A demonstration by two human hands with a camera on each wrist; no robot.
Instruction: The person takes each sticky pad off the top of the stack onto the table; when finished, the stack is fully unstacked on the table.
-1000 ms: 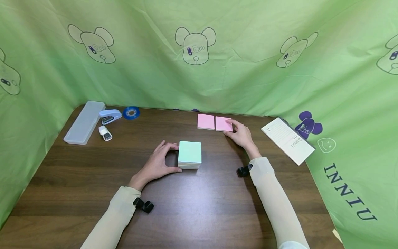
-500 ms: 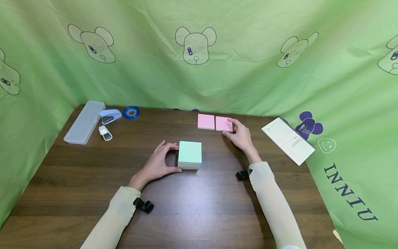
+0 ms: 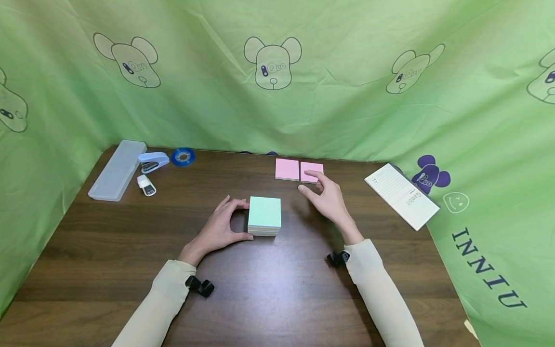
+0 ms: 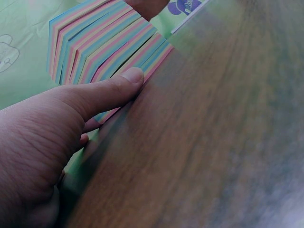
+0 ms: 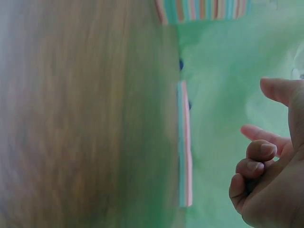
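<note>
At the middle of the table stands a thick stack of sticky note pads [image 3: 265, 212], mint green on top. Its side shows many pastel layers in the left wrist view. My left hand [image 3: 214, 232] holds its left side, thumb at the near corner and index finger at the far one. Two low pink sticky note pads [image 3: 287, 169] lie side by side behind it. The right-hand pink pad [image 3: 307, 177] is partly covered by my right hand [image 3: 331, 202] in the head view. That hand is raised and holds nothing, thumb and index finger spread apart, other fingers curled in.
At the back left lie a clear plastic case [image 3: 117, 173], a light blue stapler [image 3: 153, 161], a roll of blue tape [image 3: 183, 156] and a small white-and-dark item [image 3: 146, 185]. A lined notepad [image 3: 402, 195] lies at the right edge. Green cloth [image 3: 329, 111] hangs around the table.
My right hand has left the right-hand pink pad and moved back toward me and leftward, its fingers spreading. The left hand and the stack have stayed put.
</note>
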